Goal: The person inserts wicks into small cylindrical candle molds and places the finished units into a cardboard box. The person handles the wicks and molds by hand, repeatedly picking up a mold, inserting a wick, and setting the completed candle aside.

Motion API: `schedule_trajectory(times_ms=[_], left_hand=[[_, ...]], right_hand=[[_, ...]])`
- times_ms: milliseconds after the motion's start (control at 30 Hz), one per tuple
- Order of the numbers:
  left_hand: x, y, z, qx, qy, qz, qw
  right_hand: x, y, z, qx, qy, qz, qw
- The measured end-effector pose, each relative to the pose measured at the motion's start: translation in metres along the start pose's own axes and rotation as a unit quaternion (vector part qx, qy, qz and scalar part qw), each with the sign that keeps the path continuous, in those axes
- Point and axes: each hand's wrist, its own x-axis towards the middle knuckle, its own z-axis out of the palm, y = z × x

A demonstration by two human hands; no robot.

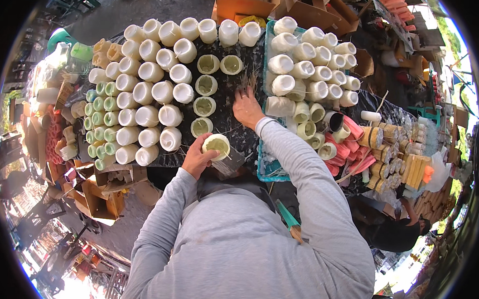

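A hollow, cream-coloured wax candle cup [217,145] is in my left hand [197,157], which is closed round its left side. Its greenish hollow faces up, and a thin wick-like strand shows at its rim. Farther off, my right hand [247,108] rests on the black-covered table [227,129], its fingers pinched at the lower end of a bunch of thin wicks [248,82]. Its fingertips are partly hidden among the strands. Between the hands and the left rows stands a column of similar open cups [204,106], hollows upward.
Rows of white wax candles [147,115] fill the table's left, with smaller green ones [97,119] at its edge. On the right, a teal tray [265,169] holds more candles beside pink wax pieces [350,145]. Cardboard boxes [313,15] stand beyond. Another person [397,231] bends at lower right.
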Motion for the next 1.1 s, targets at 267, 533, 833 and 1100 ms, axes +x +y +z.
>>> schedule_trajectory(times_ms=[267, 533, 833, 1100], left_hand=[[0.098, 0.007, 0.023, 0.27, 0.032, 0.137, 0.953], [0.119, 0.079, 0.04, 0.445, 0.141, 0.283, 0.838], [0.007, 0.066, -0.005, 0.334, 0.075, 0.216, 0.914], [-0.034, 0.047, -0.004, 0.403, -0.032, 0.202, 0.892]], right_hand=[[-0.072, -0.012, -0.045, 0.594, 0.094, 0.104, 0.792], [0.004, -0.002, 0.004, 0.647, 0.258, 0.245, 0.675], [-0.008, 0.035, -0.032, 0.527, 0.158, 0.351, 0.758], [-0.257, 0.136, -0.365, 0.482, 0.608, 0.055, 0.629]])
